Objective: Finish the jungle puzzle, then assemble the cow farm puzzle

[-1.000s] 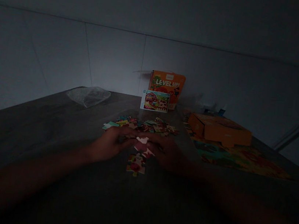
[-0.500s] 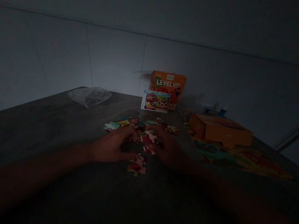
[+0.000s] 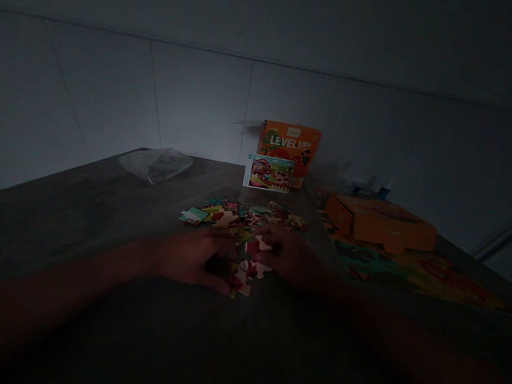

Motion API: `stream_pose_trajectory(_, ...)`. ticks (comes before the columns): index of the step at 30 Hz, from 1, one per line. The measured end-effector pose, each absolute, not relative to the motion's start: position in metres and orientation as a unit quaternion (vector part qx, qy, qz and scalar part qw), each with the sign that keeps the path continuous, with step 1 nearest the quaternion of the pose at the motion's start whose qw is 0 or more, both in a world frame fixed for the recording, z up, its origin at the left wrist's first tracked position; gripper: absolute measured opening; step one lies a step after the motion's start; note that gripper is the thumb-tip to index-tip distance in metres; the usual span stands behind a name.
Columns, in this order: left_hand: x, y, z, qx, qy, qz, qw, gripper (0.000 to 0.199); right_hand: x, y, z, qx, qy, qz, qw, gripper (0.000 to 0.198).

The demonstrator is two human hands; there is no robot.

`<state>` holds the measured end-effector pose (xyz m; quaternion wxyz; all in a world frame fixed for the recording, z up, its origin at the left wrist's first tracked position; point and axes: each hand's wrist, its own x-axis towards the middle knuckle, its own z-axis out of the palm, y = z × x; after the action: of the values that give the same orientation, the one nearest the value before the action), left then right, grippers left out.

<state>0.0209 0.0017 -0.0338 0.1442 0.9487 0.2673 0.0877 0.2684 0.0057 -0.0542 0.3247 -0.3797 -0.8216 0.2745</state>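
Observation:
The scene is dim. In the head view my right hand [image 3: 292,257] pinches a red and cream puzzle piece [image 3: 258,247] between thumb and fingers. Just below it, a pink and red puzzle piece [image 3: 243,283] lies on the table, the two pieces close together or overlapping; I cannot tell whether they interlock. My left hand [image 3: 192,256] curls around the left side of the lower piece, its thumb at the bottom edge and its fingers higher up. Beyond both hands spreads a pile of loose puzzle pieces [image 3: 226,216].
A picture card [image 3: 269,173] of a barn leans upright against an orange box [image 3: 289,139]. Clear plastic bag [image 3: 157,165] lies back left on the grey table [image 3: 68,204]. To the right, another orange box [image 3: 382,225] rests on a colourful sheet [image 3: 379,266].
My right hand has brought its puzzle piece down against the lower one. My left hand has shifted slightly toward me, uncovering more of the pile.

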Motion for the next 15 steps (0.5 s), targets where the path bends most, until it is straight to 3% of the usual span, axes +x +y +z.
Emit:
stream_pose_trajectory(4,0.0193,0.0007,-0.0307,0.941,0.290,0.071,0.158,0.037,0.2726,0.0102,-0.0536,-0.365,-0.803,0.325,0.341,0.012)
stream_pose_trajectory(13,0.0170,-0.0022,-0.0311,0.889,0.376,0.125,0.230,0.040,0.2734,0.0109,-0.0496,-0.395,-0.727,0.413,0.381,0.039)
stream_pose_trajectory(15,0.0173,0.0002,-0.0336,0.873,0.390,0.148,0.254,0.039,0.2738,0.0119,-0.0491,-0.399,-0.735,0.398,0.376,0.033)
